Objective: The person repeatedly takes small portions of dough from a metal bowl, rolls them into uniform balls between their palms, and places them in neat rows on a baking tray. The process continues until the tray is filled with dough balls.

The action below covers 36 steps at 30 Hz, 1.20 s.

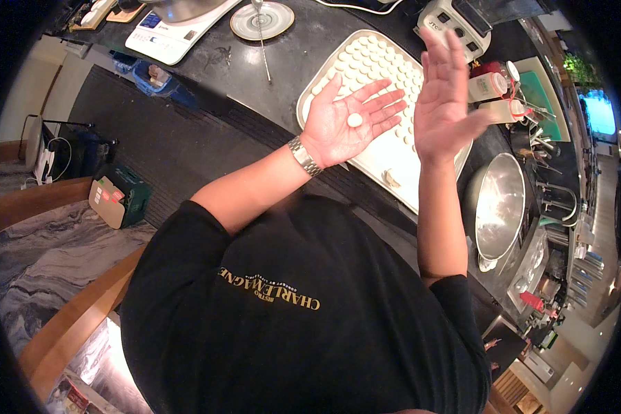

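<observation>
My left hand [353,120], with a metal watch on its wrist, lies palm up over the near left part of a light tray. A small round piece of pale dough [354,120] rests on its open palm. My right hand [441,101] is raised over the tray's right side, fingers spread, slightly blurred and holding nothing. The tray [378,155] carries rows of small, flattened pale rounds [372,57] on its far part. A small irregular scrap of dough [392,177] lies near its close edge. My forearms hide some of the tray.
A steel bowl [501,207] stands right of the tray, with squeeze bottles [489,86] and a green board [541,98] beyond. A saucer [262,21] with a long thin spoon [264,49] and a white scale [173,37] bearing a metal pan are at the back left.
</observation>
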Motion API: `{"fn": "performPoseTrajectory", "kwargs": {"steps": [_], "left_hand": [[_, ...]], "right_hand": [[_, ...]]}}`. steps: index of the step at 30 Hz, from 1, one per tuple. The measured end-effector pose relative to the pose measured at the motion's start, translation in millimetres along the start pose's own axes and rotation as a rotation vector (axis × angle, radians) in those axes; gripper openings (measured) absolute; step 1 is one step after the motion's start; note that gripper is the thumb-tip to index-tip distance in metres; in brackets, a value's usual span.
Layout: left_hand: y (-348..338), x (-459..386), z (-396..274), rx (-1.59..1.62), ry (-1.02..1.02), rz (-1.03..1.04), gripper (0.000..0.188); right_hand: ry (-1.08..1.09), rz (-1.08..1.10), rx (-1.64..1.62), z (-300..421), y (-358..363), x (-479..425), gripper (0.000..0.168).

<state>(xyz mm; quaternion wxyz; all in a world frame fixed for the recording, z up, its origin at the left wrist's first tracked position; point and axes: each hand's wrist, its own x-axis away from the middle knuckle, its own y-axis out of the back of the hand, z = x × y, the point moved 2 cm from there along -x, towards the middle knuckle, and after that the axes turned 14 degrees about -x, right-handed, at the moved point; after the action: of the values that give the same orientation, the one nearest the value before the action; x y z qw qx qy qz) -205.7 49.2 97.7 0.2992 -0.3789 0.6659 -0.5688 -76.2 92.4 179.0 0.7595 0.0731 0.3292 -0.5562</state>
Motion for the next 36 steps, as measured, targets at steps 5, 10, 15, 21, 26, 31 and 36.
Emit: {"fn": "performPoseTrajectory", "kwargs": {"steps": [5,10,15,21,26,31,36], "left_hand": [[-4.7,-7.8,7.3,-0.042,0.000,-0.003,0.078],[19.9,-11.0,1.8,0.069,-0.026,0.199,0.081],[3.3,0.8,-16.2,-0.186,-0.203,-0.112,0.088],[4.4,7.5,-16.7,-0.291,-0.244,-0.141,0.091],[37.1,18.9,-30.2,-0.264,-0.319,-0.216,0.083],[66.4,49.9,-57.9,-0.530,-0.443,-0.368,0.077],[82.7,67.4,-82.4,-0.665,-0.513,-0.429,0.073]], "right_hand": [[-0.240,-0.332,-0.522,-6.3,-42.5,11.4,0.121],[-0.253,-0.158,-0.095,-20.5,-32.2,25.3,0.071],[-0.212,0.172,0.779,-3.3,-36.4,55.1,0.037],[-0.250,0.143,0.733,-13.9,-40.6,71.7,0.023],[-0.423,0.019,0.640,-16.5,-7.4,92.6,0.019],[-0.535,-0.081,0.728,-57.6,38.5,131.3,0.019],[-0.355,0.061,0.942,-96.9,45.2,128.2,0.022]]}}
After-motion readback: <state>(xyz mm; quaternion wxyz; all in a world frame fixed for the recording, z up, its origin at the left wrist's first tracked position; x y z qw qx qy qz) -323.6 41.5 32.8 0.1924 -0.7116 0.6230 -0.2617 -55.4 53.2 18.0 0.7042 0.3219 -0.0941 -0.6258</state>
